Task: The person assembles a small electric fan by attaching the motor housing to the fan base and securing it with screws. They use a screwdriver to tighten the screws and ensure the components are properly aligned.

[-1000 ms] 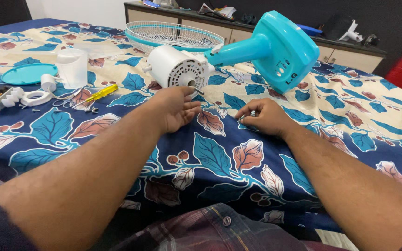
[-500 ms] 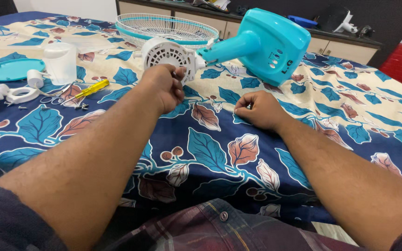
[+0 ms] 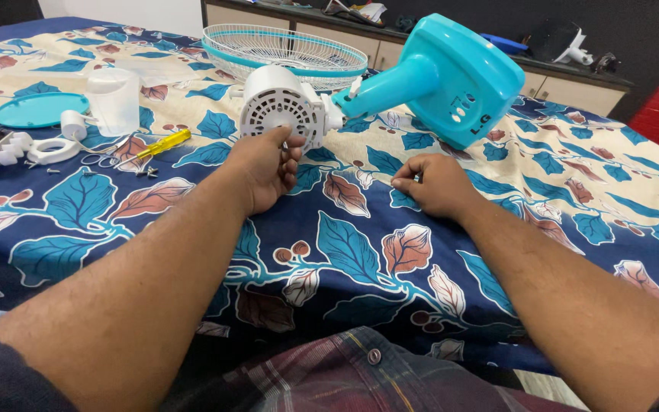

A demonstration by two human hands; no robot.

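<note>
the right hand [image 3: 435,185] rests on the leaf-print cloth [image 3: 360,252], fingers pinched together on a small metal part [image 3: 416,179]. the left hand [image 3: 268,164] is held with fingers apart, fingertips touching the white motor housing [image 3: 280,107], which lies on its side beyond. the housing is best steadied firmly at its face. the turquoise fan base [image 3: 459,80] lies behind.

Beige cabinets [image 3: 573,91] stand against a dark wall [image 3: 642,34].
</note>
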